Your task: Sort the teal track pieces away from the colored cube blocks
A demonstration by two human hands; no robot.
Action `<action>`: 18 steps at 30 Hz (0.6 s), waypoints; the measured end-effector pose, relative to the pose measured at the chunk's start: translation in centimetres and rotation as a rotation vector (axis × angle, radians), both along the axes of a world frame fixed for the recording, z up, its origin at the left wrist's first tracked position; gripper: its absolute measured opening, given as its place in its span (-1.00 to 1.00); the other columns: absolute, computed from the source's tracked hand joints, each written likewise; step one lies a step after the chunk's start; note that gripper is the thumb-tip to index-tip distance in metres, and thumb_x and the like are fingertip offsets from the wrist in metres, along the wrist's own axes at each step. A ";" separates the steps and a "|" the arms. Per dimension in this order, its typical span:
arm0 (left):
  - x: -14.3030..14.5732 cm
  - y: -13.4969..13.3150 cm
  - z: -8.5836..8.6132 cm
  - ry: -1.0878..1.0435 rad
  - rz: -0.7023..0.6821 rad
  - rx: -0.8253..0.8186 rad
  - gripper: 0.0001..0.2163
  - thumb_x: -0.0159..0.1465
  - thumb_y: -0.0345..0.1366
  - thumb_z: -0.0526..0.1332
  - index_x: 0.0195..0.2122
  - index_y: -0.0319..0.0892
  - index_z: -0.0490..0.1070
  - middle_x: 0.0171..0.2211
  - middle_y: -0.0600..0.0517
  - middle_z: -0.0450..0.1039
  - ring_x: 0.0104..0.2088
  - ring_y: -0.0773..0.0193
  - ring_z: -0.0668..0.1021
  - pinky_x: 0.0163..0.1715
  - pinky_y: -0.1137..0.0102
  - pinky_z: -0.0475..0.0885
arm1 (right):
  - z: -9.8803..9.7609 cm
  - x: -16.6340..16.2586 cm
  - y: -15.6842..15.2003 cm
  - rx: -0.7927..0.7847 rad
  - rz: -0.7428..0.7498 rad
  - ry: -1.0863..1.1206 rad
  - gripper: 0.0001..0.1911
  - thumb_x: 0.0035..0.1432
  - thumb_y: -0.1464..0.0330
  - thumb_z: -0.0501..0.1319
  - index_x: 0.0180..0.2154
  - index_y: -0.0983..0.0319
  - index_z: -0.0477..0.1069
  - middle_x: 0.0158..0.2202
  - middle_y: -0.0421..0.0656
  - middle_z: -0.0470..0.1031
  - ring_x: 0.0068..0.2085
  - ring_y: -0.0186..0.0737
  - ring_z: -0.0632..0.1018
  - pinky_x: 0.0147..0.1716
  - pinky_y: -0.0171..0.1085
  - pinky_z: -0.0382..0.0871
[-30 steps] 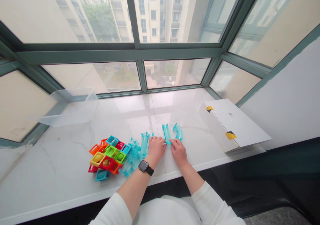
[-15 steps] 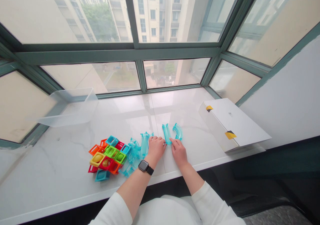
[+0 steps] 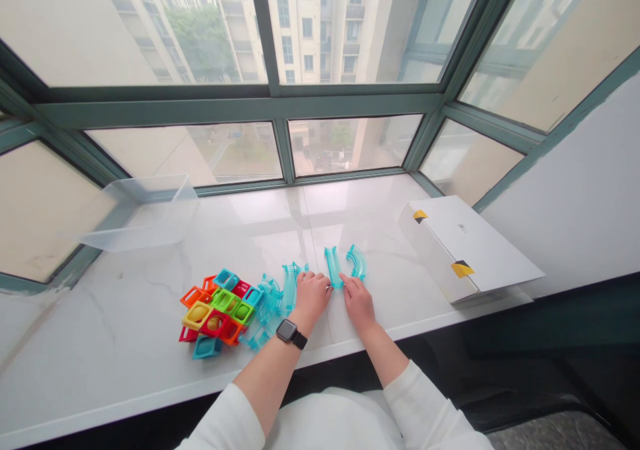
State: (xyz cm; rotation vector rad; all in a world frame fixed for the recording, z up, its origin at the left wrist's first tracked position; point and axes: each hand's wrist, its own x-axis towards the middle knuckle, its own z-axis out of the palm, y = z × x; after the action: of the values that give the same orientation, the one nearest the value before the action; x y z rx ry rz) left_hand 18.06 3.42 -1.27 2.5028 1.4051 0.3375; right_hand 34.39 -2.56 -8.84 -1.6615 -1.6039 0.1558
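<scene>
My left hand, with a black watch on its wrist, rests curled on the white marble sill, its fingertips at the near end of a straight clear-blue track piece. My right hand lies beside it, fingers pinched at the same near end. A curved clear-blue track piece lies just right of the straight one. Left of my left hand lie more clear-blue track pieces, and beyond them a heap of colourful square frame tiles.
A clear plastic bin stands at the back left by the window. A white flat box with yellow-black corner marks lies at the right end of the sill. The sill's front edge runs just below my wrists.
</scene>
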 end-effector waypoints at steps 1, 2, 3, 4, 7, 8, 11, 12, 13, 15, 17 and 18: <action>0.0 0.0 0.0 -0.002 0.002 -0.004 -0.90 0.38 -0.27 0.30 -0.25 -0.06 0.62 -0.20 -0.04 0.64 -0.06 0.00 0.54 0.13 0.01 0.23 | 0.0 0.0 0.0 0.000 -0.004 0.003 -0.54 0.44 0.43 0.02 0.24 0.14 0.47 -0.09 -0.02 0.59 -0.11 -0.10 0.63 -0.11 -0.15 0.59; 0.0 0.0 0.1 -0.002 0.004 -0.009 -0.90 0.38 -0.27 0.30 -0.25 -0.05 0.62 -0.20 -0.04 0.64 -0.06 0.00 0.54 0.12 0.01 0.23 | -0.1 0.0 0.0 0.001 -0.009 0.005 -0.54 0.45 0.42 0.02 0.25 0.14 0.46 -0.09 -0.02 0.59 -0.11 -0.09 0.63 -0.11 -0.15 0.59; 0.0 0.0 0.1 -0.001 0.005 -0.014 -0.90 0.38 -0.27 0.30 -0.25 -0.05 0.62 -0.19 -0.04 0.64 -0.06 0.00 0.54 0.12 0.01 0.23 | -0.1 0.0 0.1 0.003 -0.013 0.009 -0.54 0.45 0.41 0.02 0.26 0.14 0.45 -0.08 -0.01 0.60 -0.10 -0.08 0.63 -0.10 -0.14 0.59; 0.0 0.0 0.1 0.001 0.005 -0.017 -0.90 0.38 -0.26 0.30 -0.25 -0.05 0.62 -0.19 -0.04 0.64 -0.06 0.00 0.53 0.12 0.01 0.23 | -0.1 0.0 0.1 0.004 -0.017 0.013 -0.54 0.44 0.41 0.03 0.27 0.14 0.44 -0.08 -0.01 0.60 -0.10 -0.08 0.63 -0.09 -0.13 0.59; 0.0 0.0 0.1 0.002 0.007 -0.019 -0.90 0.38 -0.25 0.30 -0.25 -0.04 0.63 -0.19 -0.05 0.64 -0.06 0.01 0.53 0.11 0.02 0.23 | -0.1 0.0 0.1 -0.004 -0.023 0.034 -0.54 0.44 0.41 0.02 0.27 0.16 0.42 -0.06 -0.01 0.61 -0.08 -0.07 0.63 -0.07 -0.12 0.59; 0.0 0.1 0.0 0.000 0.007 -0.016 -0.89 0.38 -0.25 0.30 -0.25 -0.04 0.63 -0.19 -0.05 0.64 -0.06 0.01 0.53 0.10 0.03 0.23 | -0.1 -0.1 0.1 -0.008 -0.025 0.040 -0.54 0.44 0.41 0.02 0.27 0.17 0.42 -0.06 -0.01 0.61 -0.08 -0.07 0.63 -0.07 -0.12 0.59; 0.0 0.1 -0.1 -0.005 0.006 -0.006 -0.89 0.37 -0.25 0.30 -0.25 -0.06 0.63 -0.20 -0.05 0.64 -0.07 0.00 0.53 0.09 0.02 0.25 | -0.1 -0.1 0.1 -0.010 -0.025 0.049 -0.56 0.43 0.42 0.02 0.24 0.19 0.43 -0.06 0.00 0.61 -0.08 -0.07 0.63 -0.05 -0.11 0.58; -0.1 0.1 -0.2 -0.007 0.004 -0.004 -0.89 0.37 -0.25 0.30 -0.25 -0.06 0.64 -0.20 -0.06 0.64 -0.07 -0.01 0.53 0.09 0.02 0.25 | -0.1 -0.1 0.1 -0.009 -0.024 0.049 -0.56 0.43 0.42 0.02 0.24 0.18 0.44 -0.05 0.00 0.61 -0.07 -0.07 0.63 -0.04 -0.10 0.58; -0.1 0.1 -0.2 -0.008 0.002 -0.004 -0.88 0.37 -0.25 0.30 -0.25 -0.06 0.64 -0.20 -0.06 0.64 -0.07 -0.01 0.53 0.09 0.01 0.25 | -0.1 -0.1 0.1 -0.008 -0.022 0.048 -0.57 0.43 0.42 0.03 0.23 0.18 0.44 -0.05 0.00 0.61 -0.07 -0.06 0.63 -0.03 -0.10 0.58; -0.1 0.0 -0.2 -0.007 0.003 -0.009 -0.88 0.38 -0.25 0.30 -0.26 -0.06 0.64 -0.20 -0.06 0.64 -0.06 -0.01 0.53 0.10 0.01 0.24 | -0.1 0.0 0.1 -0.007 -0.017 0.043 -0.57 0.43 0.42 0.03 0.23 0.17 0.44 -0.04 0.00 0.61 -0.06 -0.07 0.63 -0.03 -0.10 0.58; -0.1 0.0 -0.1 -0.003 0.006 -0.013 -0.88 0.38 -0.25 0.29 -0.25 -0.05 0.64 -0.20 -0.06 0.65 -0.06 -0.01 0.54 0.10 0.01 0.24 | -0.1 0.0 0.1 -0.009 -0.014 0.039 -0.58 0.43 0.42 0.03 0.21 0.18 0.45 -0.03 0.01 0.61 -0.06 -0.07 0.63 -0.02 -0.10 0.57; -0.1 0.0 -0.1 0.000 0.007 -0.015 -0.88 0.38 -0.25 0.29 -0.25 -0.05 0.64 -0.20 -0.06 0.65 -0.06 -0.01 0.54 0.10 0.01 0.24 | -0.1 0.0 0.1 -0.009 -0.012 0.038 -0.59 0.43 0.42 0.03 0.20 0.18 0.46 -0.03 0.01 0.61 -0.05 -0.07 0.63 -0.02 -0.09 0.57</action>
State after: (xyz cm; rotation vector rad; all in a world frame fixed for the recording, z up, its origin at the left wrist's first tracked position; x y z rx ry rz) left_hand 17.94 3.41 -1.34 2.4868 1.4116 0.3276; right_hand 34.38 -2.50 -8.98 -1.6656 -1.5665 0.1877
